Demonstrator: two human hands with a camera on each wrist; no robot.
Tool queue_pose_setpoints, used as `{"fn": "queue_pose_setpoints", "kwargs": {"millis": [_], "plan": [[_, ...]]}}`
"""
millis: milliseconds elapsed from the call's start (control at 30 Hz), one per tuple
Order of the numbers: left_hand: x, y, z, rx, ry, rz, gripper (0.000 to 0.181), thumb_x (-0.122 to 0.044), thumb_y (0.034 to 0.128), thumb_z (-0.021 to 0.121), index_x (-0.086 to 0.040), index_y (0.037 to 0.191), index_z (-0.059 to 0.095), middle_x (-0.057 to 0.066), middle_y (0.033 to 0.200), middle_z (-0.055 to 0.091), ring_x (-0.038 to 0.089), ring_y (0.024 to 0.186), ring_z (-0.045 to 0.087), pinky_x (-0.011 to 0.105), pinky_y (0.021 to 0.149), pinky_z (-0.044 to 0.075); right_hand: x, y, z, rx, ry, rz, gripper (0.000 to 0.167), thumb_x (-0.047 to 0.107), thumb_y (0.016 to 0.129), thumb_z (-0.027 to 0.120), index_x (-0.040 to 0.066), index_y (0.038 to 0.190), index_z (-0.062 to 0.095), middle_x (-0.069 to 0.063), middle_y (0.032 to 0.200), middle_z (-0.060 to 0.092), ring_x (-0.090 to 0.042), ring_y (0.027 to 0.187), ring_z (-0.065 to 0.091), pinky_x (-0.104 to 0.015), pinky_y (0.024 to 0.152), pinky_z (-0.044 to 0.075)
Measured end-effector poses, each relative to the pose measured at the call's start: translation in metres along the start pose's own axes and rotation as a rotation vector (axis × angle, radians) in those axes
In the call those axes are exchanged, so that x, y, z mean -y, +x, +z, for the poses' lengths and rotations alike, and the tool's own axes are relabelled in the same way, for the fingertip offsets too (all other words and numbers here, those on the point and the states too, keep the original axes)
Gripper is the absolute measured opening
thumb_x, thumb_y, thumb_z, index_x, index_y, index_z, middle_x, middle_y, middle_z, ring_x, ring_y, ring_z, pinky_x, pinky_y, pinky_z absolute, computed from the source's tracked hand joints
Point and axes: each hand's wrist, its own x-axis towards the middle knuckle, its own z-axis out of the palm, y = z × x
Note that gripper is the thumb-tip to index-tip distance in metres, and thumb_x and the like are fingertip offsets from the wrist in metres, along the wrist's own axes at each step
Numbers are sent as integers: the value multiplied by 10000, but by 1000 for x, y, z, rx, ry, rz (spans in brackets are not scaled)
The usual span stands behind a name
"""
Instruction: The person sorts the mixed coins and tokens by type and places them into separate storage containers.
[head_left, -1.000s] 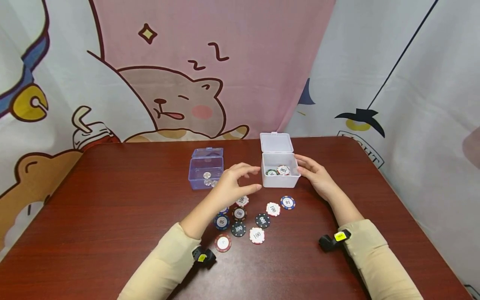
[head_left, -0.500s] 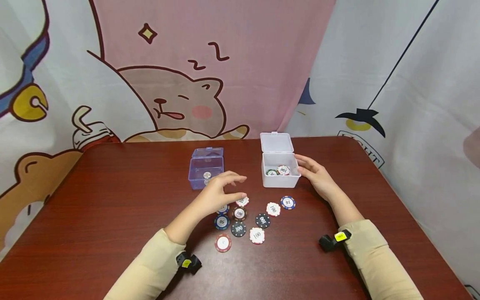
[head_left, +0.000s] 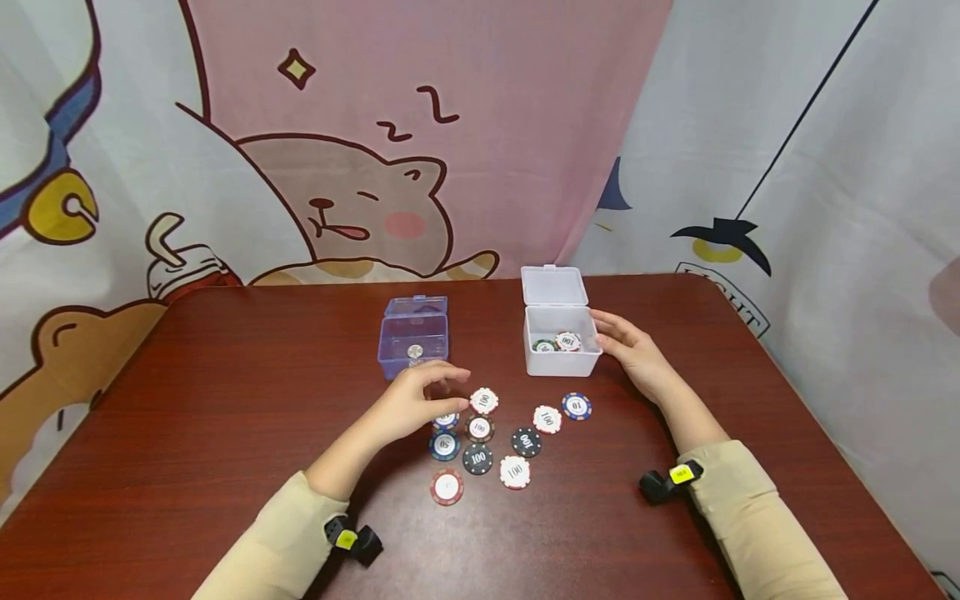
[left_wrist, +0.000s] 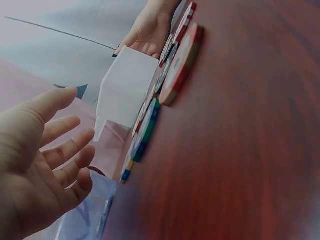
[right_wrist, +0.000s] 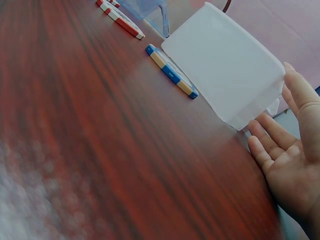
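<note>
My left hand (head_left: 412,400) hovers above the poker chips in front of the blue box, fingers loosely bent and apart from the thumb. In the left wrist view nothing lies in that palm (left_wrist: 30,175). Just beyond its fingertips is a white 100 chip (head_left: 484,401); a blue chip (head_left: 446,419) is partly hidden under the hand. My right hand (head_left: 633,354) rests against the right side of the white box (head_left: 562,363), its thumb near the rim and its fingers relaxed. Inside that box lie a green chip (head_left: 543,346) and a white 100 chip (head_left: 568,342).
A translucent blue box (head_left: 390,350) with its lid up holds small clear round pieces (head_left: 415,352). More chips are spread in front: a red one (head_left: 447,487), a black one (head_left: 527,442), a blue 10 chip (head_left: 577,406). A printed curtain (head_left: 525,167) hangs behind the table.
My left hand has drawn back from beside the white box, moving left and towards me over the chips, uncovering a white 100 chip. The right hand stays at the white box.
</note>
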Motion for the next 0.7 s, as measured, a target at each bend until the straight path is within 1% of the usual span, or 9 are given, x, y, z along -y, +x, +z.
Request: {"fn": "queue_pose_setpoints", "kwargs": {"millis": [133,233,400,567,700], "plan": [[6,-6,-3,-3,-7,-34,374,-114,823,758,24,1157,659,134,1058,661,283,862,584,312,681,460,-1,0,0,1,-2,0,492,105,992,514,9,1449,359,-255,1435,380,-259,1246,409,-179,918,377],[10,-10,-6,10,5,-46,368,-106,826,751,20,1160,659,124,1036,654,252,839,573,282,645,441,-1,0,0,0,-5,3,492,107,992,514,11,1450,359,-252,1436,381,-274,1257,399,-177,916,377],[15,-15,-12,39,42,-54,369,-113,830,742,14,1167,658,115,1048,655,208,822,561,296,629,440,-1,0,0,-2,-7,1,491,108,992,514,10,1448,361,-258,1433,381,-268,1251,408,-178,914,380],[18,-17,-17,68,68,-56,367,-133,825,750,15,1151,665,123,1060,643,245,826,571,300,644,455,-2,0,0,0,-2,-3,495,115,992,517,7,1449,358,-261,1434,378,-232,1230,426,-183,919,380],[22,-17,-20,99,58,-71,364,-121,817,755,12,1144,668,122,1041,645,253,822,573,294,621,456,-2,1,0,-1,-3,1,495,116,991,520,12,1449,362,-250,1432,387,-222,1226,429,-181,919,380]]}}
